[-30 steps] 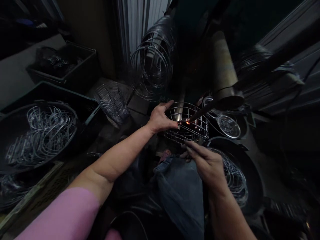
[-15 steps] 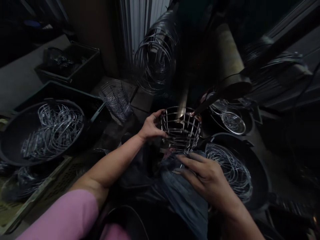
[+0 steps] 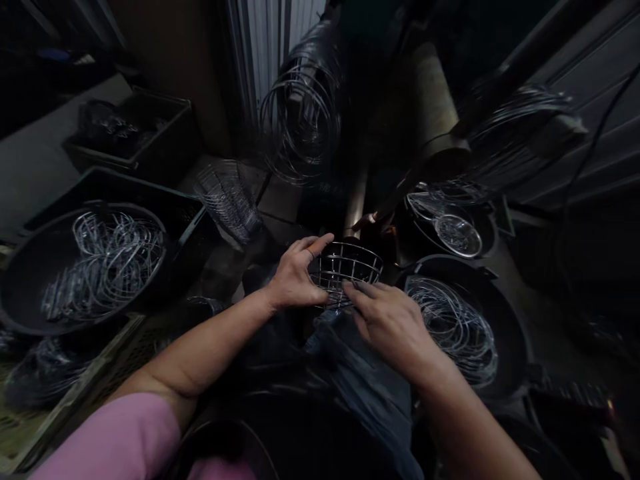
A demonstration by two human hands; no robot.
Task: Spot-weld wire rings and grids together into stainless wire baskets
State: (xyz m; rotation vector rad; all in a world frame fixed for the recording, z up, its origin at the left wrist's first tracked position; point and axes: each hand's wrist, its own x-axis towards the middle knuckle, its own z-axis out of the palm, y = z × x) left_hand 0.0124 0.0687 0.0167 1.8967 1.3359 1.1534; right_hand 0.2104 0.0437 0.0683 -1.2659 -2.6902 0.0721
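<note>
A round wire basket (image 3: 353, 263) is held low in front of me, just this side of a metal rod electrode (image 3: 356, 203). My left hand (image 3: 300, 273) grips its left side, thumb and fingers closed around the wires. At the near right of the basket is my right hand (image 3: 385, 313), its fingertips at the wires; whether they pinch anything is hard to see. A copper-coloured metal tip (image 3: 369, 220) stands beside the rod, behind the basket. Blue cloth (image 3: 370, 380) lies over my lap beneath my right hand.
Black tubs of bent wire pieces (image 3: 113, 260) and wire rings (image 3: 455, 333) flank me. Stacked wire baskets (image 3: 230, 200) stand on the floor ahead. Wire hoops (image 3: 300, 120) hang in front, beside a thick metal cylinder (image 3: 437, 100). A yellow crate (image 3: 85, 393) sits at lower left.
The wire basket has come back from the rod toward me, with my left hand still on it. My right hand has risen from the blue cloth to the basket's near side.
</note>
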